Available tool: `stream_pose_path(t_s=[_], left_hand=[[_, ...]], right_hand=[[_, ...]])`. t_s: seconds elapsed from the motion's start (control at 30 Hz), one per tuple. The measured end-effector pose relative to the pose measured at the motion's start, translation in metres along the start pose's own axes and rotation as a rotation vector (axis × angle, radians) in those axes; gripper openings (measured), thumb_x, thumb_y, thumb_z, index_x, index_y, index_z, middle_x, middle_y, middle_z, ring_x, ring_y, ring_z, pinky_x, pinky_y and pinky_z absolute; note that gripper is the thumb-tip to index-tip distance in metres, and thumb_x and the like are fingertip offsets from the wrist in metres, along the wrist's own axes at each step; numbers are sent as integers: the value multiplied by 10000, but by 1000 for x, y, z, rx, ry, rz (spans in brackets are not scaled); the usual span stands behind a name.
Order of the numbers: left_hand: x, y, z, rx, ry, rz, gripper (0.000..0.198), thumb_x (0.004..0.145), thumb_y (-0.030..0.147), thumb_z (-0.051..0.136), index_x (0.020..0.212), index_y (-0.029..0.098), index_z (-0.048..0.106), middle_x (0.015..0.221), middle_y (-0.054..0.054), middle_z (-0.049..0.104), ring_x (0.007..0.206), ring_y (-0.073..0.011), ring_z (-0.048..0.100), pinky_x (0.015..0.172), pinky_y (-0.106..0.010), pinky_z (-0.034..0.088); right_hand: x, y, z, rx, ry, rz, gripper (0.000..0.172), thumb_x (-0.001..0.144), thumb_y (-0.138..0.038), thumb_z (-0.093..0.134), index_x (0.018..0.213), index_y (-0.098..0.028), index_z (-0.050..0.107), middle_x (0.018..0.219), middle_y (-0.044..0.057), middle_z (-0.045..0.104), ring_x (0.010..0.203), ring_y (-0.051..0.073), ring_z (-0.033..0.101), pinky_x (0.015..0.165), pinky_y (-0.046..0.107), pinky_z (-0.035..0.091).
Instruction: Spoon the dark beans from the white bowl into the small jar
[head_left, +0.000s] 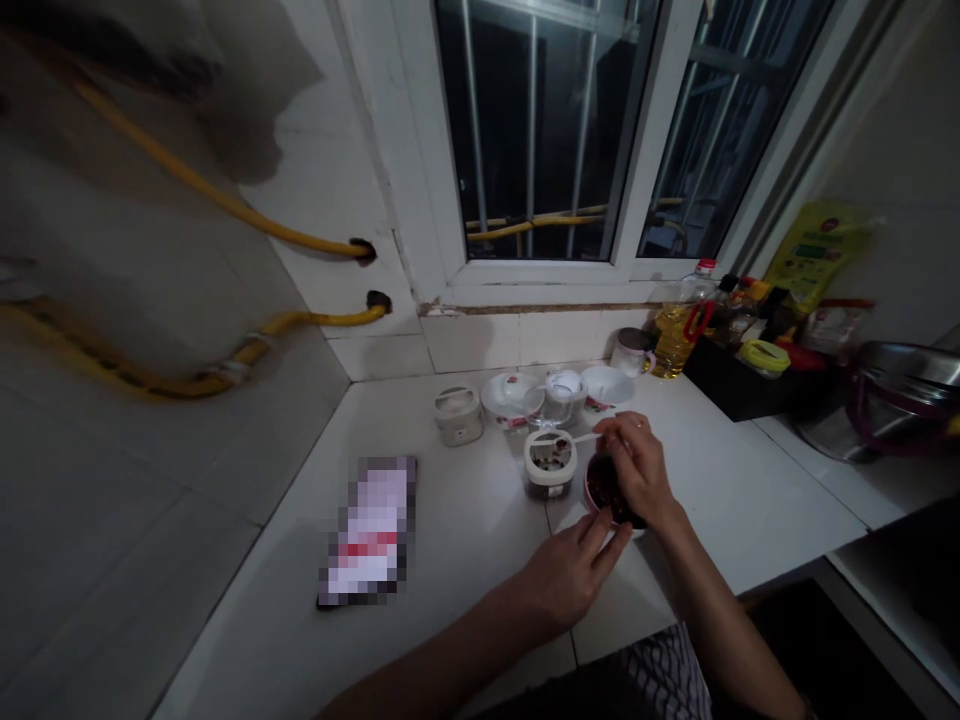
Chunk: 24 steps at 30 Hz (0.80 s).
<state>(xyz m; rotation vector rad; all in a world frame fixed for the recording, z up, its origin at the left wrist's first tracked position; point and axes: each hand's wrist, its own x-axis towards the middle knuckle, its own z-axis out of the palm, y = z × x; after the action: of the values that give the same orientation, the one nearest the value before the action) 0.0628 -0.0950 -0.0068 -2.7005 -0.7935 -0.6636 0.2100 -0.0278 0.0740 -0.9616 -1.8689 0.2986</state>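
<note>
1. Spoon [585,438], pale and thin, sits right of the frame's middle; its long axis runs nearly level, rising slightly to the right, and its dark-stained head lies over the open mouth of the jar [550,476].
2. The right hand [639,465] pinches the handle's right end between its fingertips, palm hanging over the bowl [588,492] of dark red contents.
3. Key relation: from the right fingertips, the jar lies left and a little lower in the frame, while the bowl sits directly below; jar and bowl stand side by side, close together. The right hand is nearer the jar.
4. The left hand [577,575], lower centre, has its fingers together and their tips on the bowl's near rim; I cannot tell whether they grip or merely steady it.
5. Just behind the jar, a row of dishes [512,400] limits reach toward the window.
6. Plain countertop [465,560] gives room leftward, up to a pixelated flat object [371,530], and right of the right forearm; the counter's front edge cuts across lower right.
</note>
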Motion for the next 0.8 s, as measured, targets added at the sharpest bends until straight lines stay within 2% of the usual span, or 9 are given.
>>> stream_pose_path(t_s=[0.1, 0.17, 0.3, 0.37, 0.43, 0.57, 0.63, 0.7, 0.8], left_hand=[[1, 0, 0, -22, 10, -2, 438, 942, 108, 377, 1376, 67, 410, 1254, -199, 580, 1080, -248, 590, 848, -341, 546], [0, 0, 1, -16, 17, 2, 437, 935, 102, 385, 1369, 62, 416, 1246, -206, 581, 1066, -253, 596, 841, -348, 548], [-1, 0, 3, -7, -2, 13, 438, 926, 90, 409, 1361, 38, 411, 1247, -235, 574, 1063, -268, 603, 833, -362, 548], [-2, 0, 3, -12, -25, 9, 451, 934, 99, 407, 1380, 42, 386, 1266, -236, 567, 1078, -266, 597, 840, -362, 543], [-1, 0, 2, -8, -34, 6, 447, 940, 102, 399, 1384, 48, 381, 1267, -233, 570, 1084, -262, 595, 845, -359, 540], [0, 0, -1, -4, -29, 17, 437, 939, 96, 382, 1372, 39, 391, 1258, -237, 575, 1086, -269, 593, 846, -360, 537], [0, 0, -2, 0, -8, 18, 426, 933, 94, 388, 1354, 32, 412, 1239, -235, 586, 1055, -271, 606, 830, -354, 541], [0, 1, -1, 10, 17, 17, 413, 927, 87, 396, 1335, 33, 434, 1214, -228, 599, 1029, -268, 617, 815, -346, 547], [0, 1, 0, 15, 33, 19, 419, 921, 84, 405, 1335, 27, 436, 1201, -229, 603, 1027, -268, 621, 816, -345, 551]], right_hand=[[-2, -3, 1, -143, -165, -274, 219, 864, -142, 420, 932, -216, 615, 712, 14, 620, 738, 201, 551, 951, 463, 359], [-4, 1, -4, -154, -127, -289, 225, 871, -129, 413, 939, -216, 608, 714, 7, 621, 723, 192, 556, 970, 468, 353], [-10, 17, -25, -87, 163, -106, 213, 889, -179, 413, 825, -242, 606, 579, -14, 561, 715, 210, 551, 918, 445, 399], [-13, 26, -35, -96, 238, 17, 223, 881, -211, 415, 762, -247, 601, 540, -8, 543, 733, 228, 554, 881, 437, 413], [-15, 34, -41, -136, 211, 80, 228, 865, -226, 418, 734, -247, 604, 527, -4, 552, 734, 235, 553, 865, 434, 411], [-15, 40, -39, -172, -50, 99, 222, 808, -228, 438, 696, -241, 630, 628, 10, 651, 771, 232, 571, 887, 436, 394], [-14, 40, -35, -133, -141, 146, 222, 788, -235, 444, 686, -240, 641, 627, 12, 658, 794, 237, 579, 869, 422, 406], [-15, 40, -33, -72, -135, 234, 221, 773, -249, 448, 675, -234, 646, 552, 5, 616, 744, 233, 576, 817, 395, 424], [-16, 41, -33, 93, -51, 422, 200, 734, -271, 468, 656, -209, 642, 482, -14, 549, 575, 190, 532, 647, 326, 427]])
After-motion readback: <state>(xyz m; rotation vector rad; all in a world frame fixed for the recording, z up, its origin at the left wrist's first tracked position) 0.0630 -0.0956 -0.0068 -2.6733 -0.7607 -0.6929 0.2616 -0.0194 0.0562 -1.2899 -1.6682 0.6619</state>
